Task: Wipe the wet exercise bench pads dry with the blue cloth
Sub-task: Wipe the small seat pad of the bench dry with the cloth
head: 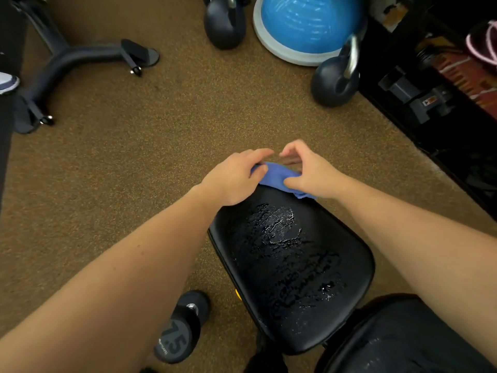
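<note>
The seat pad (290, 265) is covered with water drops and extends from the hands toward the person. At its far edge lies the bunched blue cloth (277, 176); the left hand (231, 179) and right hand (309, 173) both pinch it.

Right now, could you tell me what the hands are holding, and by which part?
Both hands hold the blue cloth, bunched at the seat pad's far edge: left hand at its left end, right hand at its right.
</note>
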Motion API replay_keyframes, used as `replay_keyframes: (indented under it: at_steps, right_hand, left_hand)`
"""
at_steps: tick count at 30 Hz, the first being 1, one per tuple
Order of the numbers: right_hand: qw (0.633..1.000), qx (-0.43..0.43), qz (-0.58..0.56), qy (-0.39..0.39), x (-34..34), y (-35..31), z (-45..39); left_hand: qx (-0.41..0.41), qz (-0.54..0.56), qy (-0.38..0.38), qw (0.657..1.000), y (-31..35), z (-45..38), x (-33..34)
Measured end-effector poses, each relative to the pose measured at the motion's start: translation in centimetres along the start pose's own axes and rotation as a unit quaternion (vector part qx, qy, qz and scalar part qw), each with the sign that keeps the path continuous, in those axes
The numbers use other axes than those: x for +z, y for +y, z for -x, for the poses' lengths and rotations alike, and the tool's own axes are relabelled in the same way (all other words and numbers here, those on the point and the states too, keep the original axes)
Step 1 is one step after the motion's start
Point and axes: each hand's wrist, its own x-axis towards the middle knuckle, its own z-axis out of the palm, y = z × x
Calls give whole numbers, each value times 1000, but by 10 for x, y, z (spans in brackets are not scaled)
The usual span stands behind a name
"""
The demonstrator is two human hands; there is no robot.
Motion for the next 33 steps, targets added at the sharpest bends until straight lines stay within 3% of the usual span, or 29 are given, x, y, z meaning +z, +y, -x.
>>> replay_keyframes:
  at_steps: [2, 6, 11, 14, 16, 20, 22, 27, 33]
  right_hand:
    - [997, -2, 52, 47, -7, 12, 12]
    - [996, -30, 10, 88, 1, 15, 21]
    - [991, -49, -79, 91, 14, -6, 9]
    - [988, -46, -100, 104, 13, -6, 13]
    - [993, -13, -50, 102, 14, 2, 20]
    - [982, 155, 92, -46, 27, 24, 36]
    - [975, 198, 89, -45, 32, 27, 41]
    - [974, 207, 84, -26, 32, 23, 44]
    - [972, 225, 74, -15, 29, 34, 63]
  left_hand:
    - [38, -82, 22, 996, -3, -1, -4]
    - [53, -195, 25, 979, -5, -4, -11]
    - [53, -61, -62, 995, -13, 14, 12]
    - [19, -47, -23, 998, -26, 33, 19]
    - [1, -44, -10, 999, -29, 47, 22]
    - [-26, -43, 11, 999, -32, 69, 31]
    - [-40, -39, 10, 998, -36, 69, 32]
    - [-81, 66, 30, 994, -39, 57, 28]
    - [-254, 137, 101, 952, -41, 52, 24]
